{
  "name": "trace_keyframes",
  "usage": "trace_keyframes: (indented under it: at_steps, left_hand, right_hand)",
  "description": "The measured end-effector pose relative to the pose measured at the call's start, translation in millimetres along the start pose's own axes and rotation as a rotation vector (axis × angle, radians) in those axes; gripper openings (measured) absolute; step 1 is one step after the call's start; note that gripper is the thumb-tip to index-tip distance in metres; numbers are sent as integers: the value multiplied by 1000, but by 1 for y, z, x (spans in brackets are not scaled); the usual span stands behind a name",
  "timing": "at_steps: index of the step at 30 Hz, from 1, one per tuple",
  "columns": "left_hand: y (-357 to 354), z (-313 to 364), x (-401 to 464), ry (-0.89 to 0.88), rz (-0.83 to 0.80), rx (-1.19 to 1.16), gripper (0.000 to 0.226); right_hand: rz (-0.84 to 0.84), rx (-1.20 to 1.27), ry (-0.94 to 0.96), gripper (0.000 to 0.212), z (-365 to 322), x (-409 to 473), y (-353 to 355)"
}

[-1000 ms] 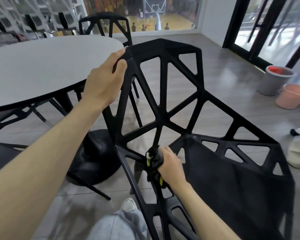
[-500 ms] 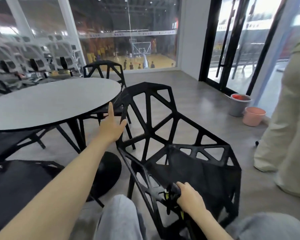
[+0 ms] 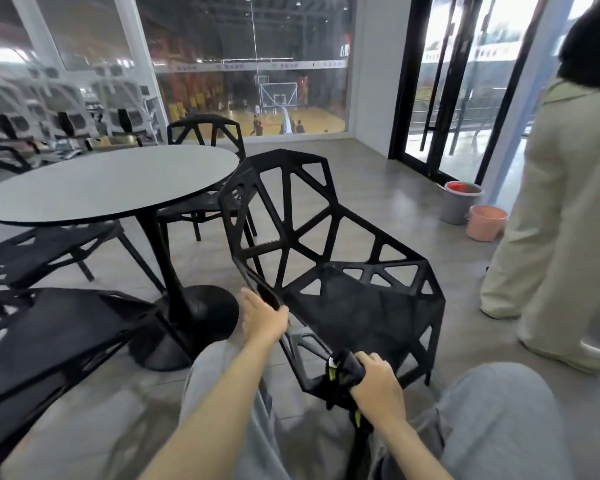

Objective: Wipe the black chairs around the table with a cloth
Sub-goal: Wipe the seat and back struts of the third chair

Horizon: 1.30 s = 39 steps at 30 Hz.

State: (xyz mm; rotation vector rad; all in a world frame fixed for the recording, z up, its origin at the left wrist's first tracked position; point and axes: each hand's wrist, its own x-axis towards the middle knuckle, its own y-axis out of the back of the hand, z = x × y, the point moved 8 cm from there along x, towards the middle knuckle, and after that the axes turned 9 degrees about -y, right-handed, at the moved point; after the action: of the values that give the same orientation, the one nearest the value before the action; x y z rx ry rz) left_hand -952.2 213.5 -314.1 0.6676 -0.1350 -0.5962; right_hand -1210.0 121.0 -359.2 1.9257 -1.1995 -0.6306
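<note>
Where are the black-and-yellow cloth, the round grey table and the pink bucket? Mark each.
black-and-yellow cloth [image 3: 344, 370], head view, bunched top.
round grey table [image 3: 111, 183], head view, bare tabletop.
pink plastic bucket [image 3: 486, 224], head view, outer wall.

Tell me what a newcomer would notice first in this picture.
The black chair with its open triangle frame fills the middle. The left hand holds its near edge, and the right hand grips a dark cloth at its lower frame. A round grey table stands to the left.

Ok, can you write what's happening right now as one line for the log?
step: wiping nearest black chair | left hand: holds chair frame | right hand: grips cloth on chair's front edge | buckets: by door
</note>
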Motion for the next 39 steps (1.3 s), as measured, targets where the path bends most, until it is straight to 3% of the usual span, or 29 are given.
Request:
trace_keyframes:
  at_steps: [2, 6, 8, 12, 22, 26, 29, 33, 39]
  left_hand:
    - [-18, -5, -10, 1, 96, -13, 102]
    - [-26, -3, -22, -56, 356, 89, 88]
    - [-24, 0, -14, -95, 398, 165, 84]
    - [-15, 5, 20, -114, 420, 248, 84]
    - [-10, 18, 139, -160, 292, 486, 108]
    - [-12, 19, 189, -212, 277, 505, 110]
    - [-15, 23, 226, -255, 265, 445, 109]
    - [-22, 34, 272, -316, 230, 405, 109]
    - [-41, 62, 351, -403, 43, 526, 113]
  right_hand:
    - [97, -49, 38, 23, -1, 2, -3]
    - [164, -167, 48, 55, -4, 17, -16]
    - [178, -178, 19, 63, -4, 34, -17]
    - [168, -182, -42, 59, -4, 90, -14]
    - [220, -336, -210, 45, 43, 309, 45]
    - [205, -225, -296, 45, 79, 400, 73]
    - [103, -73, -262, 40, 94, 446, 67]
    - [245, 43, -224, 16, 118, 462, 60]
    - [352, 303, -325, 5, 111, 412, 75]
